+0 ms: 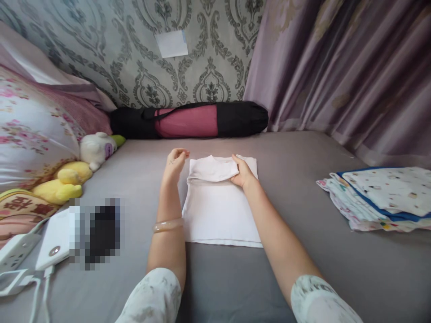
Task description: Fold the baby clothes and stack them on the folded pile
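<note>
A white garment (pixel 218 211) lies flat on the grey sheet, with its far part folded over toward me. My right hand (pixel 241 172) pinches the right end of the folded flap, thumb on top and the other fingers partly hidden below. Just off the garment's far left corner, my left hand (pixel 177 161) is raised above the sheet, its fingers curled and pressed together. No cloth shows between them. A pale bangle circles the left forearm.
Folded patterned cloths (pixel 384 193) are stacked at the right. A black and pink rolled bag (pixel 188 120) lies along the wall. Plush toys (pixel 96 150), a power strip (pixel 20 251), a white power bank (pixel 55 237) and cables are at the left, beside a blurred dark object.
</note>
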A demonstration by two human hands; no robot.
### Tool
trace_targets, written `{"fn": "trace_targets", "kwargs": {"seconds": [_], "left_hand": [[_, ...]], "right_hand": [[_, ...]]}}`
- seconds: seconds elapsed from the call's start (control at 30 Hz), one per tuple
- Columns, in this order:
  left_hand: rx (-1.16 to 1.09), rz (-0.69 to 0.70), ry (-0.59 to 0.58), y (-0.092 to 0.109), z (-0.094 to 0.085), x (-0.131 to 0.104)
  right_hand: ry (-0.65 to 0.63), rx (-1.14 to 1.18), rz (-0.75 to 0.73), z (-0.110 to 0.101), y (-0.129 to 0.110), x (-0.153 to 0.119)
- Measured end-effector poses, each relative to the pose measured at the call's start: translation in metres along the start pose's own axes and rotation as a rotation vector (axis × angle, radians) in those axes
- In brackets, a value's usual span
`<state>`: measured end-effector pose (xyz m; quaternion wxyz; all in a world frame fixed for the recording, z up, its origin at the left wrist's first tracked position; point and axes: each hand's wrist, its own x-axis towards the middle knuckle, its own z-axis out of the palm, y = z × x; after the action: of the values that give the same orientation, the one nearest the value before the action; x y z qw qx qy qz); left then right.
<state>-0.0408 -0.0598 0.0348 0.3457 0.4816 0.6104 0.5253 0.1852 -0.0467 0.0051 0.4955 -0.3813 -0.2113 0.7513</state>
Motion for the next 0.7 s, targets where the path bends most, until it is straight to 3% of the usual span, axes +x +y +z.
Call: {"fn": "trace_targets", "kwargs": {"seconds": [0.1,0.37,0.53,0.7], "left_hand": [[0.196,-0.026,-0.097,-0.014,0.001,0.001],[0.688,-0.069,-0.428,-0.031,0.017,-0.002],[0.828,-0.048,-0.448,-0.038,0.018,0.001],[0.696,-0.012,-0.413,-0.046,0.016,0.003]], "right_hand": [[0.051,-0.037,0.033,0.000,-0.001,-0.002],[0.180,-0.434,-0.244,-0.015,-0.008,0.002],[0.299,-0.890,-0.401,-0.029,-0.009,0.007],[0.304,-1.350,-0.484,-0.033,-0.009,-0.002]]}}
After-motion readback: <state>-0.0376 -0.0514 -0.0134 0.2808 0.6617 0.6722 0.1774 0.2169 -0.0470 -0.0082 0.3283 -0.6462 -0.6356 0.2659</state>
